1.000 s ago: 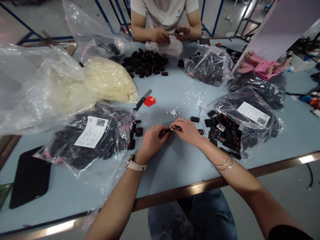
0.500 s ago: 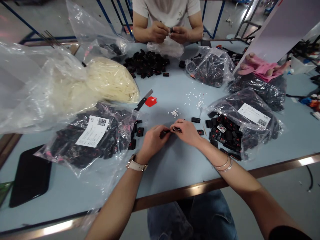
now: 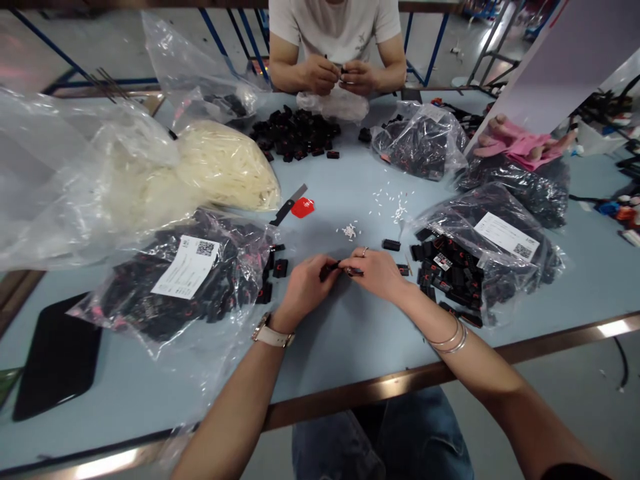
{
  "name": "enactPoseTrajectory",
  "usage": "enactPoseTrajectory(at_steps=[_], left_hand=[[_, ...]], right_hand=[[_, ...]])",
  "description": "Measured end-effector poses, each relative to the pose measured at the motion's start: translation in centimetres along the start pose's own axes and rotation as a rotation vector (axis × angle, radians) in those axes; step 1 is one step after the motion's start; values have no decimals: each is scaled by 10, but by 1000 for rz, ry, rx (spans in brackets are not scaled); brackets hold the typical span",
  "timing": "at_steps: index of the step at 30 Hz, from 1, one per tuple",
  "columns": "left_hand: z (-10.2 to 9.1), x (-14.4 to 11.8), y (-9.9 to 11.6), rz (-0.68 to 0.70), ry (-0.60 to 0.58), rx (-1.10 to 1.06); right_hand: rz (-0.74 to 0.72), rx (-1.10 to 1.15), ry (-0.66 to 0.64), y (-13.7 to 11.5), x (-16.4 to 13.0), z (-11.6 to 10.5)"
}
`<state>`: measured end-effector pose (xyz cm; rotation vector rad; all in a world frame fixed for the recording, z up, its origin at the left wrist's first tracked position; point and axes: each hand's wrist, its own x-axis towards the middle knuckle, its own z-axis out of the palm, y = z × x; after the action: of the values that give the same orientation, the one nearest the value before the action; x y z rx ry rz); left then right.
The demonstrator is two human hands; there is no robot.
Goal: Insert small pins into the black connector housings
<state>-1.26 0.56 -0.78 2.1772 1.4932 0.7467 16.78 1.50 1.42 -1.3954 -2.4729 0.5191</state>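
My left hand (image 3: 309, 285) is closed around a small black plastic connector (image 3: 327, 269), mostly covered by the fingers. Against it, my right hand (image 3: 377, 272) pinches a small dark thing (image 3: 354, 271) whose kind I cannot make out. Both sets of fingertips meet low over the table. Just beyond them lies a little heap of white plugs (image 3: 349, 231), with more white plugs (image 3: 399, 210) scattered farther right. One black connector (image 3: 391, 245) rests beside my right hand, and a pile of black connectors (image 3: 453, 270) spills from a bag to the right.
Bags of black parts stand left (image 3: 150, 293) and right (image 3: 520, 257). Behind the left one is a bag of cream-coloured strips (image 3: 225, 163). A knife (image 3: 285, 210) lies by a red tag (image 3: 303, 207). Across the table, a co-worker (image 3: 335, 40) handles a small part.
The view has tilted slightly, so the scene sits a little lower. My hands stay together at the same place, with the right fingers slightly shifted around the dark thing.
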Motion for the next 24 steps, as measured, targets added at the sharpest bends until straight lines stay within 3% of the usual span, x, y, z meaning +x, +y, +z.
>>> enactPoseTrajectory(at_steps=[7, 12, 20, 24], left_hand=[[1, 0, -1, -14, -2, -11], [-1, 1, 1, -32, -15, -12], [2, 1, -1, -22, -15, -5], [1, 1, -1, -27, -25, 1]], right_hand=[[106, 0, -26, -1, 0, -13], [236, -156, -85, 5, -1, -21], [251, -215, -147, -3, 1, -16], [236, -85, -75, -3, 3, -15]])
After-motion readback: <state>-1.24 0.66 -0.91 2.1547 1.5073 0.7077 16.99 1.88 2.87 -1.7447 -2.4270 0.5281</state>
